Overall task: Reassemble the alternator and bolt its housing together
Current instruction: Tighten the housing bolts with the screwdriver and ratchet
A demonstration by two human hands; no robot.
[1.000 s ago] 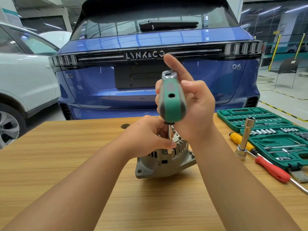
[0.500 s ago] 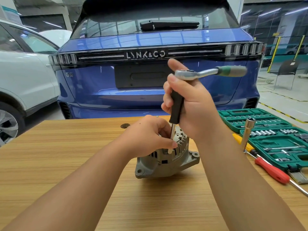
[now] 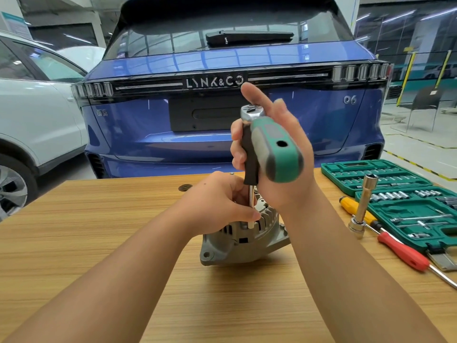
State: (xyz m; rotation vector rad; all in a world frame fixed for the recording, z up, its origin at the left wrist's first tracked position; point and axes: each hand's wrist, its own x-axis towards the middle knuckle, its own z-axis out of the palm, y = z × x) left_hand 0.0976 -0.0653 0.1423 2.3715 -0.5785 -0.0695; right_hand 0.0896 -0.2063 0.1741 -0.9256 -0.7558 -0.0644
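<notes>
Alternator point(image 3: 243, 241) stands on the wooden table point(image 3: 99, 243), a little tilted, with its ribbed housing facing up and one mounting ear toward the camera. A thin steel extension bar point(image 3: 251, 204) comes down onto the rim of the housing; its tip is partly hidden, so I cannot tell if the socket sits fully on a bolt. The left hand point(image 3: 217, 201) rests over the top of the alternator and pinches the lower part of the bar with thumb and fingers. The right hand point(image 3: 274, 154) is closed around the black upper grip, and the green ratchet handle point(image 3: 277, 152) points toward the camera.

The main risk, in my judgement, is that the bar leans while the ratchet swings; then the socket may slip off and round the bolt head, or the bolt may go in crooked and damage the thread. The alternator is not clamped, so a strong turn could rotate it or tip it on the table. The fingers beside the bar could be pinched.

To the right lie a green socket set case point(image 3: 400, 194), a loose long socket point(image 3: 363, 206) and two screwdrivers point(image 3: 403, 251); a blue car point(image 3: 222, 58) stands behind
</notes>
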